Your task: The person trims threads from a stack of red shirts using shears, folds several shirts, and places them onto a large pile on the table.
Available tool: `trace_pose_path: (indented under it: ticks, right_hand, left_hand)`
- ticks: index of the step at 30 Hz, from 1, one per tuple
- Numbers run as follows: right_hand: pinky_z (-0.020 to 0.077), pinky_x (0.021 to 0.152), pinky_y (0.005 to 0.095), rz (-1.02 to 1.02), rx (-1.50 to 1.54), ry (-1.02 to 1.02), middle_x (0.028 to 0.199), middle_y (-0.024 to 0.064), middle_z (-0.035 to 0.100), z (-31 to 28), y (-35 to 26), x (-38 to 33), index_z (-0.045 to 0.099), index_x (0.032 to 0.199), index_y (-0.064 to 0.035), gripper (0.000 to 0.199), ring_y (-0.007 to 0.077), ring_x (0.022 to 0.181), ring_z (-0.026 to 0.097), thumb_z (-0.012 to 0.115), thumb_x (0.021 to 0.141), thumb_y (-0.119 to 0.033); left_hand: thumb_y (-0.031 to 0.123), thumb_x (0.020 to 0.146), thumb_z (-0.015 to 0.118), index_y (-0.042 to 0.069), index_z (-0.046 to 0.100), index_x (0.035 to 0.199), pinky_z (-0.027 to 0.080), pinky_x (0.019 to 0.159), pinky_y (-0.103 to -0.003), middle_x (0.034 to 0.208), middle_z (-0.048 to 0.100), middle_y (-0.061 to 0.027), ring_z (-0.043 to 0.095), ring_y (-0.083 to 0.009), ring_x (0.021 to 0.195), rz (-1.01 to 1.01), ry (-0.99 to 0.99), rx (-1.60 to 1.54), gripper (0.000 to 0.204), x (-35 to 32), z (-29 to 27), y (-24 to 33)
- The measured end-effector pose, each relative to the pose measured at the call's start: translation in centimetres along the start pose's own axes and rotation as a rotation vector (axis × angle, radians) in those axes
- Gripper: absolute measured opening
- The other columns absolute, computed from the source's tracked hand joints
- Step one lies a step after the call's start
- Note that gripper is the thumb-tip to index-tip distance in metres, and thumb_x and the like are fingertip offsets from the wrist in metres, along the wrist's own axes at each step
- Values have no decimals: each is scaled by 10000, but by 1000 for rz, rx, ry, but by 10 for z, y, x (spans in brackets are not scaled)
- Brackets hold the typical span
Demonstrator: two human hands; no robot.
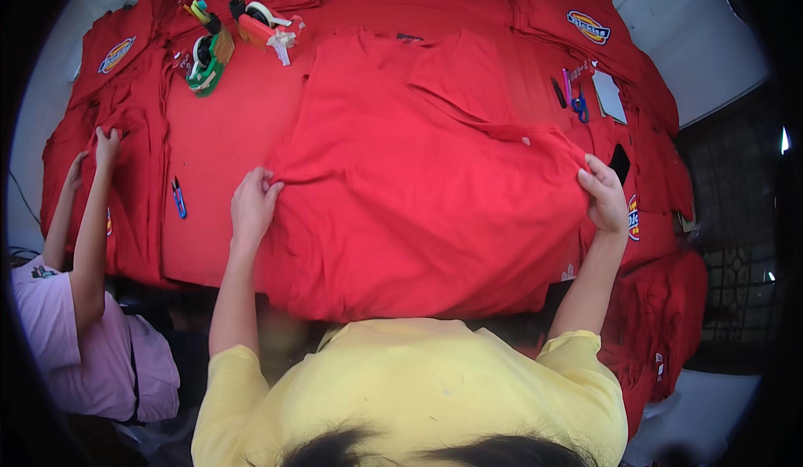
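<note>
A red sleeveless garment [418, 208] lies spread before me over the red-covered table, its near edge hanging toward my body. With thumb and fingers pinched together, my left hand [254, 208] grips the garment's left edge. On the other side my right hand [606, 194] pinches the right edge, lifting it slightly so that a fold runs across the upper right part. Wrinkles spread over the cloth between both hands. A small pale tag shows near the raised fold, and a dark label sits at the far neckline.
Thread snips [179, 198] lie left of the garment. Tape dispensers [207, 64] stand at the far left. Blue scissors [580, 107], pens and a white pad [610, 96] lie at the right. Stacked red garments [125, 57] line the table. A co-worker [84, 333] at left handles red cloth.
</note>
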State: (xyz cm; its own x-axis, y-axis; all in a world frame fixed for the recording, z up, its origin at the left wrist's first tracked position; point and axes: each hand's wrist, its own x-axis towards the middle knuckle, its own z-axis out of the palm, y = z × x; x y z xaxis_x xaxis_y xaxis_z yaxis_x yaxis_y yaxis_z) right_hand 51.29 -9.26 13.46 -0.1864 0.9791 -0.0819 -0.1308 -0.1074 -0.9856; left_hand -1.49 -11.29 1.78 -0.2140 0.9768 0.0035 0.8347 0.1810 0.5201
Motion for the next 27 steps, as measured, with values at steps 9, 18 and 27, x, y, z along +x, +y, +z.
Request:
trace_pose_path:
  ticks: [9, 18, 27]
  right_hand:
    - [454, 776, 239, 321, -522, 77, 927, 9, 647, -66, 73, -2, 634, 1027, 45, 247, 78, 840, 572, 654, 856, -132]
    - [401, 582, 200, 137, -197, -13, 786, -56, 595, -60, 41, -43, 639, 871, -32, 102, 17, 664, 515, 677, 777, -45]
    - [457, 923, 328, -298, 163, 153, 1181, 105, 595, -30, -46, 142, 524, 1207, 34, 321, 176, 1063, 575, 549, 929, -124]
  left_hand:
    - [72, 891, 593, 38, 484, 1101, 440, 841, -283, 982, 587, -66, 542, -126, 932, -232, -31, -1101, 239, -19, -29, -14]
    - [19, 816, 665, -26, 564, 1102, 480, 844, -272, 1005, 636, -44, 601, -134, 946, -223, -318, -1184, 306, -57, -74, 3]
    - [258, 949, 534, 35, 411, 1337, 364, 1033, -363, 1320, 500, -107, 488, -193, 1204, 131, -14, -1420, 465, 116, -128, 44]
